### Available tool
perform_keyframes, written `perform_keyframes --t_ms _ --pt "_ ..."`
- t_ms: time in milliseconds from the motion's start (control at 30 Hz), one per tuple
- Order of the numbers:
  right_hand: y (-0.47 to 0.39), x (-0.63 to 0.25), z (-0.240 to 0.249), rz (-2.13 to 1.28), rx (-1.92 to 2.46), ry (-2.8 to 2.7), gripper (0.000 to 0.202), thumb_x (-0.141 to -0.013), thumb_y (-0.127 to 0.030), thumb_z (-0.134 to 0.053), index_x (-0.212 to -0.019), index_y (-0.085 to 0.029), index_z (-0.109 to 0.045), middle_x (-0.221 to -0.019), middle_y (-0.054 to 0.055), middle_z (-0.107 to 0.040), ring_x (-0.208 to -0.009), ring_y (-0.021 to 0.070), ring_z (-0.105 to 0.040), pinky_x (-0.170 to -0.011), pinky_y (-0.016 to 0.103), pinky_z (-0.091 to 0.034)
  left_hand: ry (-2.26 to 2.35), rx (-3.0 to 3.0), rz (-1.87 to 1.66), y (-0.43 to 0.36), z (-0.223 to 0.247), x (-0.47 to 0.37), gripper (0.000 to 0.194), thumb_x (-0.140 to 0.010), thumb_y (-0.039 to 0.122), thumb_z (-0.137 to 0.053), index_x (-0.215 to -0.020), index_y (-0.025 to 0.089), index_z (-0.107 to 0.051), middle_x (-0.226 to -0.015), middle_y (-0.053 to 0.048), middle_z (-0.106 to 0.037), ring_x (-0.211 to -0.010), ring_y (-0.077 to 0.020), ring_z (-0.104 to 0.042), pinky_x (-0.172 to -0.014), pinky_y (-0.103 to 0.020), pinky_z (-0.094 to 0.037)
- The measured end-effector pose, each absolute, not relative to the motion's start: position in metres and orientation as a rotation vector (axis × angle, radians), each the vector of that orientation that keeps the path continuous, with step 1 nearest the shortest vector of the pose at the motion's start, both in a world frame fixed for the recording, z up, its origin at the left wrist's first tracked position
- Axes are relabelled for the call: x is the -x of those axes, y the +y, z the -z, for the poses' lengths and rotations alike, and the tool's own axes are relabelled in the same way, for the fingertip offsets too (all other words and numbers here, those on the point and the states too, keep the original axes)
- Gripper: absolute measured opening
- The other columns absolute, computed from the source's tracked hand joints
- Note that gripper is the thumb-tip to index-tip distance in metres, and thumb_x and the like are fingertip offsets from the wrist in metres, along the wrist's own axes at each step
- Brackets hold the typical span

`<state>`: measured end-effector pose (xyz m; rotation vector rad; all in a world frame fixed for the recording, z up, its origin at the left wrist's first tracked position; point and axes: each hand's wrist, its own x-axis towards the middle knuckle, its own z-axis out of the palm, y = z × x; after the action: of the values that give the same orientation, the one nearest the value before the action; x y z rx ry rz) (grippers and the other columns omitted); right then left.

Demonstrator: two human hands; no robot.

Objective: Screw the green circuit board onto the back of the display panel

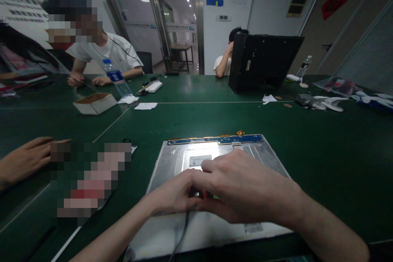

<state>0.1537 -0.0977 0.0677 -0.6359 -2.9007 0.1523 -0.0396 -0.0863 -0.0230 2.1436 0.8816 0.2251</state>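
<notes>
A flat silver display panel (172,159) lies face down in front of me, with a narrow blue circuit board (199,141) along its far edge. My left hand (176,192) and my right hand (236,186) meet over the middle of the panel, their fingers curled and pressed together. Between them shows a bit of a small red and green part (208,193), mostly hidden by the fingers. From under my left hand a thin dark cable (183,229) runs toward me across the panel's near side. What exactly each hand grips is covered.
Another person's hand (27,159) rests on the green table (331,163) at left, near a blurred-out flat object (95,180). Farther back stand an open box (95,104), a water bottle (118,80) and a big black case (264,63). Two people sit across the table.
</notes>
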Motion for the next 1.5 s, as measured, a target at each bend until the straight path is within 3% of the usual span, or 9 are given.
perform_keyframes --t_ms 200,433,567,733,1067,1300,1500 --pt "-0.101 -0.1531 -0.073 -0.256 0.482 -2.94 0.024 -0.078 -0.02 -0.059 -0.101 -0.014 -0.053 -0.09 0.004 -0.063 -0.067 0.0139 -0.05 -0.05 0.028 -0.032 0.949 -2.121 -0.263 -0.0884 0.0189 0.0388 0.009 -0.072 0.022 -0.059 -0.078 0.017 -0.064 -0.077 -0.002 -0.063 -0.075 -0.0195 -0.055 -0.063 -0.024 -0.046" --pt "-0.1001 -0.1522 -0.068 -0.206 0.574 -2.921 0.018 -0.091 -0.024 -0.048 -0.107 -0.016 -0.053 -0.085 0.003 -0.066 -0.066 0.0139 -0.054 -0.051 0.029 -0.029 0.884 -2.119 -0.279 -0.0872 0.0192 0.0382 0.013 -0.067 0.013 -0.057 -0.078 0.016 -0.064 -0.084 0.0 -0.065 -0.081 -0.0193 -0.057 -0.073 -0.024 -0.046" --pt "-0.1004 -0.1544 -0.0693 -0.242 0.552 -2.926 0.022 -0.089 -0.027 -0.05 -0.107 -0.015 -0.054 -0.087 0.004 -0.066 -0.067 0.0149 -0.054 -0.051 0.03 -0.03 0.897 -2.158 -0.248 -0.0856 0.0213 0.0388 0.012 -0.066 0.014 -0.061 -0.078 0.015 -0.064 -0.086 -0.002 -0.066 -0.083 -0.0213 -0.058 -0.076 -0.027 -0.046" --pt "-0.1012 -0.1551 -0.0743 -0.282 0.506 -2.952 0.027 -0.077 -0.019 -0.056 -0.103 -0.013 -0.052 -0.091 0.006 -0.063 -0.066 0.014 -0.049 -0.049 0.027 -0.031 0.901 -2.154 -0.241 -0.0868 0.02 0.0383 0.015 -0.071 0.019 -0.057 -0.082 0.016 -0.066 -0.092 -0.005 -0.066 -0.083 -0.0217 -0.056 -0.073 -0.027 -0.047" --pt "-0.0988 -0.1522 -0.0648 -0.102 0.609 -2.92 0.019 -0.092 -0.03 -0.047 -0.102 -0.017 -0.055 -0.082 0.003 -0.064 -0.061 0.0143 -0.049 -0.048 0.029 -0.023 0.857 -2.101 -0.324 -0.0886 0.0197 0.0374 0.014 -0.073 0.024 -0.058 -0.08 0.016 -0.065 -0.086 -0.004 -0.065 -0.077 -0.0202 -0.057 -0.066 -0.025 -0.046" --pt "-0.1006 -0.1544 -0.0712 -0.216 0.524 -2.937 0.021 -0.079 -0.022 -0.056 -0.098 -0.013 -0.052 -0.085 0.004 -0.061 -0.061 0.0137 -0.046 -0.047 0.028 -0.03 0.903 -2.131 -0.244 -0.0873 0.024 0.0397 0.006 -0.071 0.018 -0.055 -0.069 0.014 -0.059 -0.075 -0.002 -0.061 -0.066 -0.0167 -0.053 -0.056 -0.022 -0.042" --pt "-0.1008 -0.1529 -0.0676 -0.132 0.561 -2.914 0.015 -0.083 -0.02 -0.051 -0.097 -0.015 -0.052 -0.081 0.002 -0.061 -0.059 0.0137 -0.044 -0.045 0.029 -0.026 0.881 -2.139 -0.272 -0.0874 0.0232 0.0391 0.009 -0.075 0.021 -0.056 -0.074 0.014 -0.061 -0.078 -0.003 -0.063 -0.068 -0.0167 -0.054 -0.058 -0.023 -0.043"
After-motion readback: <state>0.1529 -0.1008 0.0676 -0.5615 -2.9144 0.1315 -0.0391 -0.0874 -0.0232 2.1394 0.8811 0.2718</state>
